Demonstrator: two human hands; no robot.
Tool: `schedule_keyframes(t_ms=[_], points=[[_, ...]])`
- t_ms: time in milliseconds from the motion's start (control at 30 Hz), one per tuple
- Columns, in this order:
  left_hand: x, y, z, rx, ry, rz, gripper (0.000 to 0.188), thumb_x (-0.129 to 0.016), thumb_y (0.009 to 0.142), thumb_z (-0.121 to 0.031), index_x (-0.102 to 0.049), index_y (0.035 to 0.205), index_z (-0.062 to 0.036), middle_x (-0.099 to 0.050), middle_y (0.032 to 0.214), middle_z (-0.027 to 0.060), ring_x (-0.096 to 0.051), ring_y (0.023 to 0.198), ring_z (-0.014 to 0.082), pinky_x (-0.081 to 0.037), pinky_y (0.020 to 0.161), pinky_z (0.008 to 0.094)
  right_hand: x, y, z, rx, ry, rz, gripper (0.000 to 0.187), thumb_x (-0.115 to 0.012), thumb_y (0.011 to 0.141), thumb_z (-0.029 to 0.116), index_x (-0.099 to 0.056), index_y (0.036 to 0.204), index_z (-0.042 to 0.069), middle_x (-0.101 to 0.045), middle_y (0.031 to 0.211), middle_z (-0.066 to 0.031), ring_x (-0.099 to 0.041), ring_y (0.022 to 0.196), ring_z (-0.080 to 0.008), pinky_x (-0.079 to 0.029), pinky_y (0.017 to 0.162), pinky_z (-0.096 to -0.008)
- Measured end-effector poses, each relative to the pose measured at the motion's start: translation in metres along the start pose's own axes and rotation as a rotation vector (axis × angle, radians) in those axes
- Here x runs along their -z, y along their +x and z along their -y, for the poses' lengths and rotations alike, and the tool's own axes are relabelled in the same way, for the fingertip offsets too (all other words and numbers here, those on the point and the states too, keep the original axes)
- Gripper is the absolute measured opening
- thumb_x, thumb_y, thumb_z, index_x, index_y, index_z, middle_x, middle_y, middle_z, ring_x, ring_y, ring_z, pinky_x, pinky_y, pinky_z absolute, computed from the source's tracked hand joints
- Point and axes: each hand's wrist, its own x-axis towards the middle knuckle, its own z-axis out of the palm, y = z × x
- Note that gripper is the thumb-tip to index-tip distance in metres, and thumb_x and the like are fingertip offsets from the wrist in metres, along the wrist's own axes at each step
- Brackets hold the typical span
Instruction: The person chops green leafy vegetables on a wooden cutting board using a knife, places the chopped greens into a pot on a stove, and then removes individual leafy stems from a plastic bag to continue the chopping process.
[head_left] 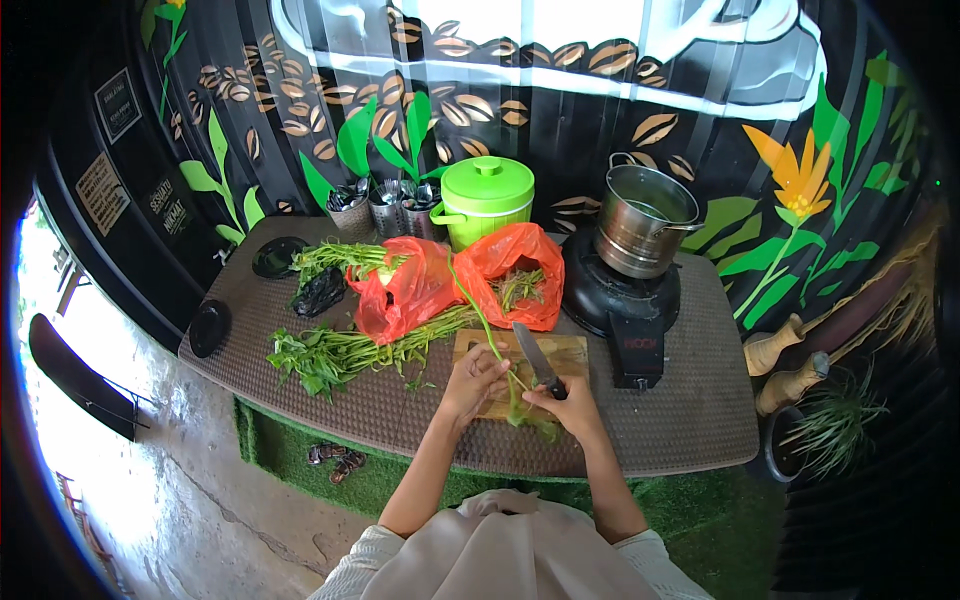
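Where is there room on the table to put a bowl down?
Bare mat lies right of the cutting board, in front of the black stove. Another patch sits at the front left corner, below the leafy stems. Around the orange bags it's crowded.

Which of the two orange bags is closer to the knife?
The right-hand orange bag, beside the black stove; the knife blade tip points up at it. The other orange bag lies further left, among the greens.

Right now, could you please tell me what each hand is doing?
Left hand: closed on the green stems on the cutting board.
Right hand: closed on the knife.
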Motion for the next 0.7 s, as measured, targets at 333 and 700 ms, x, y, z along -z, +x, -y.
schedule_keyframes(t_ms=[333,700], points=[[0.001,0.004,0.0,0.021,0.082,0.024,0.026,-0.061,0.083,-0.006,-0.052,0.107,-0.004,-0.059,0.081,0.0029,-0.058,0.076,0.0114,-0.056,0.067,0.0318,0.019,0.008,0.004,0.255,-0.425,-0.107,0.029,-0.07,0.074,0.026,-0.058,0.076,0.0,-0.06,0.066,-0.0066,-0.057,0.06,-0.0144,-0.042,0.057,-0.0315],[0.01,0.011,0.001,0.03,0.019,-0.162,0.02,-0.064,0.08,-0.004,-0.053,0.098,-0.0048,-0.06,0.083,0.0036,-0.058,0.079,0.0121,-0.053,0.067,0.028,-0.019,-0.006,-0.003,0.516,-0.118,-0.382,0.033,-0.049,0.091,0.02,-0.044,0.115,-0.001,-0.052,0.103,-0.0136,-0.054,0.091,-0.0247,-0.042,0.08,-0.0359]])
